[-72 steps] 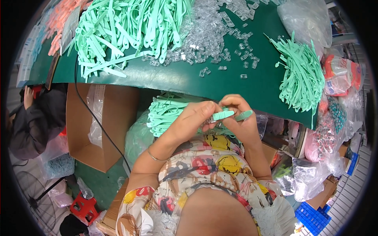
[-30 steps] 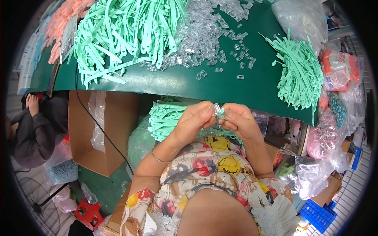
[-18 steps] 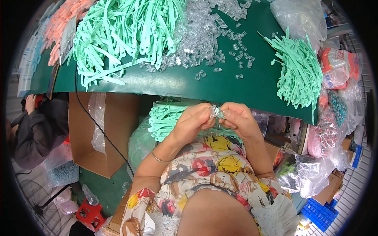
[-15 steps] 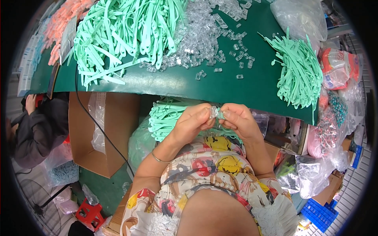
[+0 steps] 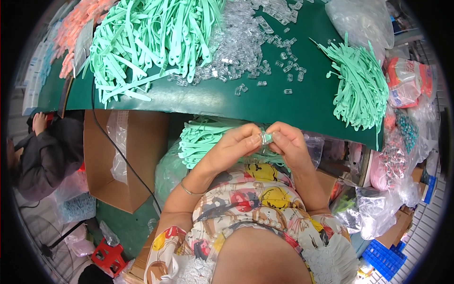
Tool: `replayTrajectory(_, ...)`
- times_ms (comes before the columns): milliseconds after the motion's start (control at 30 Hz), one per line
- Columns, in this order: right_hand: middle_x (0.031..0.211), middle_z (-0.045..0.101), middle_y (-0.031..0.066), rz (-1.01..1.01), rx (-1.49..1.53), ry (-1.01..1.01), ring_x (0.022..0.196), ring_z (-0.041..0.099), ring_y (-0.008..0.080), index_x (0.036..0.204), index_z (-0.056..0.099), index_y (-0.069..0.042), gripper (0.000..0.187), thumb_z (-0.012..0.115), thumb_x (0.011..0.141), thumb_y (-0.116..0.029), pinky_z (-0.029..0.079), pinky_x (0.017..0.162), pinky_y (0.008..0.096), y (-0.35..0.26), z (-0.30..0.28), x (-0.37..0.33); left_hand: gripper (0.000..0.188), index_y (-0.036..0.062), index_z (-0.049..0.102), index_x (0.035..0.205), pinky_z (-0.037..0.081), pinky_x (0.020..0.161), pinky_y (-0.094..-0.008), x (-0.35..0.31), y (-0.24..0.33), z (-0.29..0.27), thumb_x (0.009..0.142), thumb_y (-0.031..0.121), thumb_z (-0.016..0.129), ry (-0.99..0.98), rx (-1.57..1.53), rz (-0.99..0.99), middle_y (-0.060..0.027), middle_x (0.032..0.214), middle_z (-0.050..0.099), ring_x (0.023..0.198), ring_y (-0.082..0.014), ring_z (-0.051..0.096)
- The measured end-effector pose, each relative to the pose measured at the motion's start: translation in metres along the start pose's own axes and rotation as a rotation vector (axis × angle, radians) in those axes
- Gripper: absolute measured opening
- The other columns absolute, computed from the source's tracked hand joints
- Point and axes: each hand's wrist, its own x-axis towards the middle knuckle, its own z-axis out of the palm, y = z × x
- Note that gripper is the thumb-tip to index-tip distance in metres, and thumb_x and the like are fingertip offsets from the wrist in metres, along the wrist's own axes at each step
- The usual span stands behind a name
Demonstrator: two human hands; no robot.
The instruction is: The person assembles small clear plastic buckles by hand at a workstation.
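Both my hands meet in front of my lap, just off the table's near edge. My left hand [image 5: 238, 145] pinches a small clear plastic buckle [image 5: 264, 140] between thumb and fingers. From the other side, my right hand [image 5: 289, 143] is closed on the end of a mint-green plastic strap [image 5: 268, 136]. The strap's green tip now lies at the clear buckle, and looks to be at least partly in it; the fingers cover the rest. Behind my left hand rests a bundle of mint-green straps [image 5: 201, 142].
On the green table [image 5: 198, 102] lie a large heap of mint-green straps [image 5: 146, 38], a pile of clear buckles [image 5: 236, 47] and a smaller strap pile [image 5: 357, 83]. A cardboard box [image 5: 142, 165] and black cable [image 5: 120, 146] are at left. Another person's dark sleeve [image 5: 47, 161] shows beyond.
The clear buckle and the strap end, slightly apart before, have come together. My left hand has moved a little to the right, and the buckle has turned between the fingers.
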Motion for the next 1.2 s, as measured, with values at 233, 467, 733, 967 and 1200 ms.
replayTrajectory(233, 0.095, 0.043, 0.0068, -0.532, -0.733, 0.142, 0.077, 0.043, 0.0112, 0.079, 0.053, 0.000, 0.011, 0.054, 0.083, -0.010, 0.038, 0.065, 0.0227, -0.008, 0.006, -0.001, 0.015, 0.0007, 0.051, 0.086, 0.034, 0.056, -0.0200, -0.003, 0.008, 0.004, 0.087, 0.016, 0.051, 0.198, 0.398, 0.155, 0.0014, 0.071, 0.048, 0.065, -0.0045, 0.040)
replayTrajectory(467, 0.100, 0.041, 0.0070, -0.301, 0.050, -0.054, 0.083, 0.043, 0.0110, 0.076, 0.054, -0.002, 0.006, 0.059, 0.078, -0.004, 0.037, 0.070, 0.0217, -0.004, 0.001, -0.003, 0.012, 0.0021, 0.052, 0.091, 0.035, 0.058, -0.0180, -0.001, 0.008, 0.007, 0.087, 0.014, 0.049, 0.208, 0.285, 0.222, 0.0023, 0.075, 0.048, 0.066, -0.0037, 0.041)
replayTrajectory(733, 0.085, 0.052, 0.0041, -0.423, -0.657, 0.071, 0.074, 0.052, 0.0126, 0.085, 0.056, -0.002, 0.021, 0.068, 0.068, -0.001, 0.041, 0.061, 0.0236, -0.002, 0.004, 0.002, 0.012, 0.0030, 0.050, 0.088, 0.038, 0.058, -0.0208, -0.007, 0.016, 0.006, 0.087, 0.014, 0.048, 0.139, 0.012, 0.021, -0.0019, 0.078, 0.051, 0.065, -0.0077, 0.046)
replayTrajectory(967, 0.078, 0.054, 0.0071, -0.349, -0.377, 0.140, 0.069, 0.053, 0.0158, 0.087, 0.057, -0.001, 0.022, 0.069, 0.069, -0.005, 0.043, 0.060, 0.0239, 0.004, 0.020, -0.004, 0.010, 0.0029, 0.047, 0.079, 0.041, 0.059, -0.0226, -0.010, 0.008, 0.005, 0.083, 0.012, 0.050, 0.081, -0.353, 0.017, -0.0059, 0.075, 0.054, 0.063, -0.0114, 0.052)
replayTrajectory(1200, 0.078, 0.054, 0.0073, -0.528, -0.745, 0.096, 0.068, 0.053, 0.0176, 0.087, 0.058, -0.003, 0.023, 0.070, 0.068, -0.008, 0.043, 0.061, 0.0263, -0.006, 0.014, 0.003, 0.012, 0.0019, 0.050, 0.081, 0.042, 0.058, -0.0212, -0.010, 0.011, 0.008, 0.084, 0.012, 0.056, 0.160, -0.171, 0.004, -0.0035, 0.074, 0.055, 0.065, -0.0098, 0.053)
